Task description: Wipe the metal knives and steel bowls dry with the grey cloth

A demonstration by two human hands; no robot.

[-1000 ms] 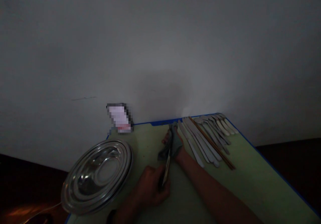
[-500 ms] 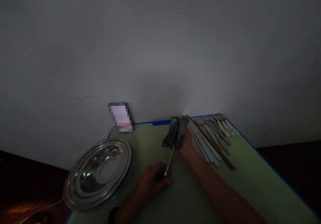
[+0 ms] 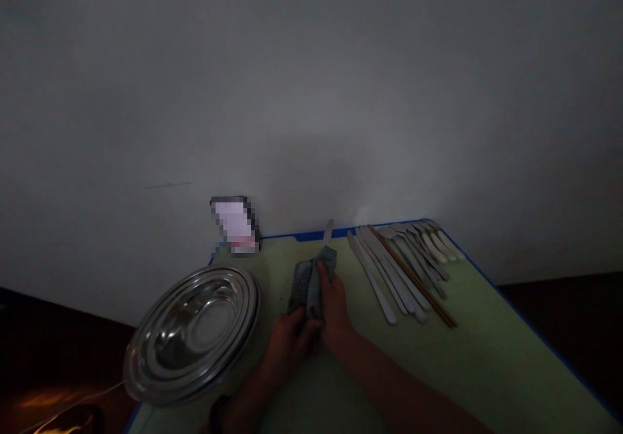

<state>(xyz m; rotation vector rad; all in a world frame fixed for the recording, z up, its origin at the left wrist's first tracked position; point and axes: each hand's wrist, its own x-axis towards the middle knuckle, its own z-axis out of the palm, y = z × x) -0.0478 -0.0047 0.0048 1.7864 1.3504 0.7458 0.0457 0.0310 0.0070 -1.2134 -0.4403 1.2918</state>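
Grey-green cloth point(image 3: 302, 285) wraps the middle of a knife point(image 3: 328, 229), and the blade's end stands clear of it on the far side. The knife's long axis runs away from the person, leaning slightly right, its tip towards the wall and in front of the counter's blue far edge as seen from here. The handle is hidden by cloth and fingers. So the bare blade lies straight ahead of both grips, and the right hand point(image 3: 335, 307) is the nearer to it.

The right grip is closed on the cloth, pinching it about the knife, with the thumb laid along the top and pointing up the blade. Its forearm comes in at a slant from the lower right. The left hand point(image 3: 285, 340) sits lower and closer to the body, touching the cloth's near end. Its fingers are curled in, probably round the handle, though the hold itself cannot be seen. The two hands meet or nearly meet there.

Steel dishes point(image 3: 209, 324) are stacked to the left, apart from the left hand. Right of the right hand, other knives point(image 3: 371, 278) lie in a slanting row on the green counter point(image 3: 487, 356), with chopsticks point(image 3: 413, 279) next along.
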